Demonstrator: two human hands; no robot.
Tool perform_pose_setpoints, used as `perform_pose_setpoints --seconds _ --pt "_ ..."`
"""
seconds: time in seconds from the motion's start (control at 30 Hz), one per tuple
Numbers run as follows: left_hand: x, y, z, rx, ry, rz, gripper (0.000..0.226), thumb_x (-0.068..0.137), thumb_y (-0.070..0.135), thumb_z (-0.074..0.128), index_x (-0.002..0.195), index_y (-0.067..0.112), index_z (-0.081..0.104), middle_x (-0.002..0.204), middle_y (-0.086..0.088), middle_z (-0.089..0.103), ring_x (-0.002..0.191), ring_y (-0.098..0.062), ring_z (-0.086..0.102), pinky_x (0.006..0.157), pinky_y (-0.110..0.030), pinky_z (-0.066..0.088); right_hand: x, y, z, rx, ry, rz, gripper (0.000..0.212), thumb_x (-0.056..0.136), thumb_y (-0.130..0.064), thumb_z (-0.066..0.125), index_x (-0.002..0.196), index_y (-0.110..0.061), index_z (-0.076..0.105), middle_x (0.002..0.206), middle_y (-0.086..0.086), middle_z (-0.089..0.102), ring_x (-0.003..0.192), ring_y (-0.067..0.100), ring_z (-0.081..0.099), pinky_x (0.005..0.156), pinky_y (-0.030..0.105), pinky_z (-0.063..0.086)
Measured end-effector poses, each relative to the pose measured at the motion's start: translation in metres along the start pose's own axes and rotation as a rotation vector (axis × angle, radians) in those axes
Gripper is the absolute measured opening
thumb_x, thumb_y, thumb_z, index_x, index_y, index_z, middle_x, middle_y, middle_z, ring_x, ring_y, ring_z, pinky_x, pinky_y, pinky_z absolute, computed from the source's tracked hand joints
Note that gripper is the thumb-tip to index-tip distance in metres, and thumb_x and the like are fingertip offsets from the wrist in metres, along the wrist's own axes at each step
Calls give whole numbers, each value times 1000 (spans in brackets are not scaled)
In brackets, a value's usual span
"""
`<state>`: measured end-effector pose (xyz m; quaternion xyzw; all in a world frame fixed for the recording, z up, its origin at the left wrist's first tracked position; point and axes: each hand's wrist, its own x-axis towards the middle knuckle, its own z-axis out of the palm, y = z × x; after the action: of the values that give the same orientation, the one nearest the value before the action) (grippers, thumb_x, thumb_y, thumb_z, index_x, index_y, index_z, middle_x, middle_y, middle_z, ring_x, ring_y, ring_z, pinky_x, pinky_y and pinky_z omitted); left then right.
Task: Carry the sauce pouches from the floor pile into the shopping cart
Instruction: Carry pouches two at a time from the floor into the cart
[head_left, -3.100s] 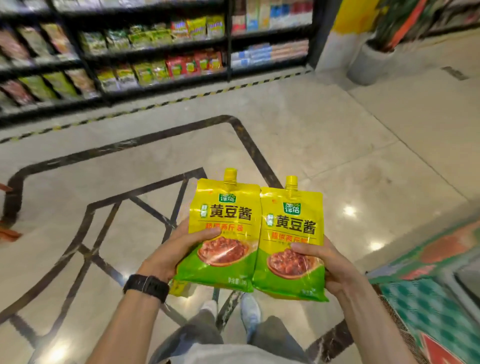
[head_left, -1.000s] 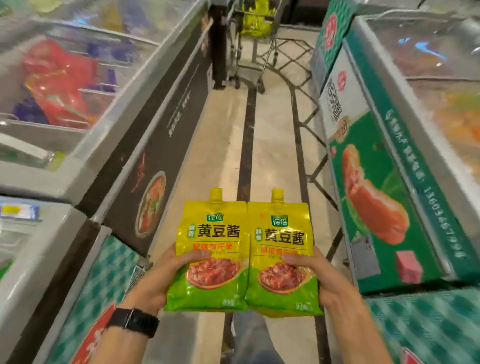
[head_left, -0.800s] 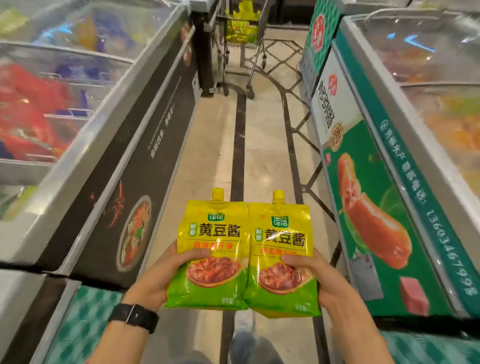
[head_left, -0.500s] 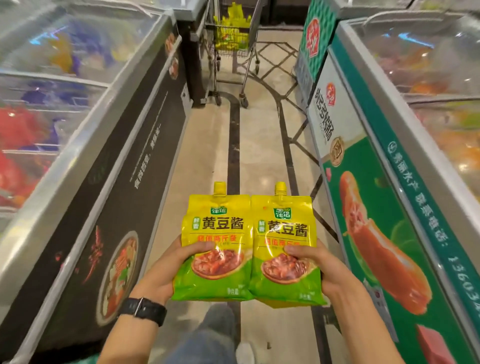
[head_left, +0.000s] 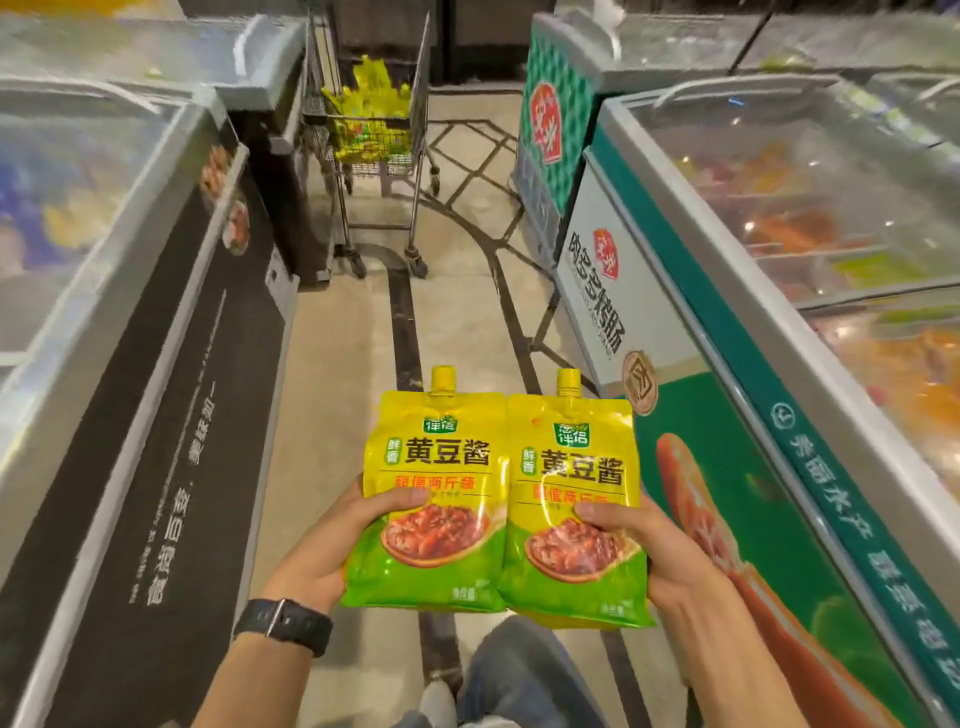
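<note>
Both arms reach out in the lower middle of the frame. The left hand (head_left: 324, 551) grips the left sauce pouch (head_left: 434, 467) by its lower left side, thumb flat across the front and fingers curled out of sight behind it. The right hand (head_left: 670, 561) grips the right sauce pouch (head_left: 571, 483) the same way on its lower right side, thumb on the front. A black watch (head_left: 283, 626) sits on the left wrist. The two pouches are held up in the air, side by side, and their edges touch in the middle. Below them is a shiny tan floor (head_left: 337, 374) with dark lines in it. A long freezer with a black side (head_left: 171, 389) runs down the left of the frame. A freezer with a green side (head_left: 753, 493) runs down the right, and food shows as blurry shapes under the glass lids. At the far end of the aisle, in the upper middle of the frame, stands the shopping cart (head_left: 415, 156), well apart from the hands. More yellow pouches (head_left: 371, 98) are piled in its basket. Each held pouch stands upright with its long side going up and down. The yellow caps (head_left: 443, 378) point up toward the cart, the green bottoms are down by the wrists, and the printed fronts face the camera.
</note>
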<state>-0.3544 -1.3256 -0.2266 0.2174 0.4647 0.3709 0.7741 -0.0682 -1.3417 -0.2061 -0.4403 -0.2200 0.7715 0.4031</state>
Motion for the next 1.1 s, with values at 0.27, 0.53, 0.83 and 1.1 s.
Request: perform_pose_setpoints --seconds 0.27,0.53,0.83,1.1 --pt "174 118 18 66 12 20 88 34 25 100 115 12 70 117 -21 71 99 -39 71 82 -47 60 182 -119 -21 -8 -26 4 69 24 -5 94 90 -14 78 97 16 76 84 32 74 64 40 60" --pt "319 235 33 -36 63 28 86 39 14 98 118 7 66 118 -26 69 95 -40 72 82 -52 59 358 -256 -26 -121 -105 67 71 31 -10 96 99 -16 75 101 16 75 86 31 74 65 38 60" --pt "512 377 19 -44 24 24 76 28 17 101 100 8 77 112 -26 71 88 -38 74 74 -46 62 554 -371 -26 -156 -21 85 84 25 -16 100 105 -13 73 109 20 72 95 35 71 71 43 60" --pt "681 508 36 -13 -29 -75 98 32 18 101 122 1 65 118 -26 69 94 -38 73 84 -49 60 691 -502 -31 -156 68 29 88 17 -19 100 100 -10 72 103 22 73 83 36 73 63 41 60"
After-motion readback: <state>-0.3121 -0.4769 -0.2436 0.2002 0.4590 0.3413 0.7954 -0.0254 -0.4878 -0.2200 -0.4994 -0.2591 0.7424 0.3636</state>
